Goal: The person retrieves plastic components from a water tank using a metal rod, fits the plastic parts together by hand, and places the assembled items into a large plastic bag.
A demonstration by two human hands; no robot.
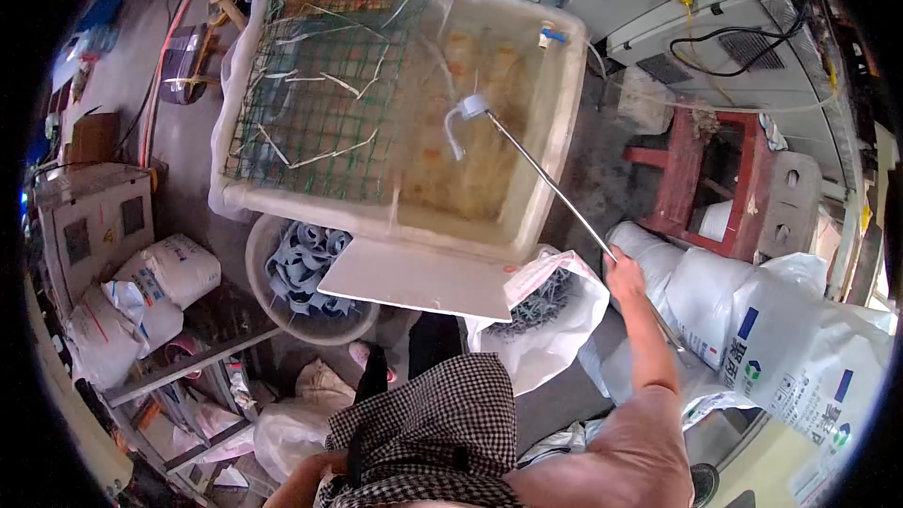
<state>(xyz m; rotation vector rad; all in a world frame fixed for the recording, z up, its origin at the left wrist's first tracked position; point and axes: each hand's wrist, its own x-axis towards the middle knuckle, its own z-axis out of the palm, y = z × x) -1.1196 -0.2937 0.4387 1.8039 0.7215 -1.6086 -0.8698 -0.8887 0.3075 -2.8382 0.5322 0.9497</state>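
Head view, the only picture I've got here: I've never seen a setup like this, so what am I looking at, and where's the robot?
There is no robot: a person works bare-handed, wearing the camera on their head. It looks forward and down, so their checked apron is at the bottom.

The right hand grips a long metal rod. At its far end is a pale, curled piece, over the open side of a big tank of cloudy liquid. Green mesh covers the other side.

The left hand is low by the apron; its grip is unclear.

In front of the tank are a basin of grey-blue curled pieces, a pale board and an open sack of grey scraps.
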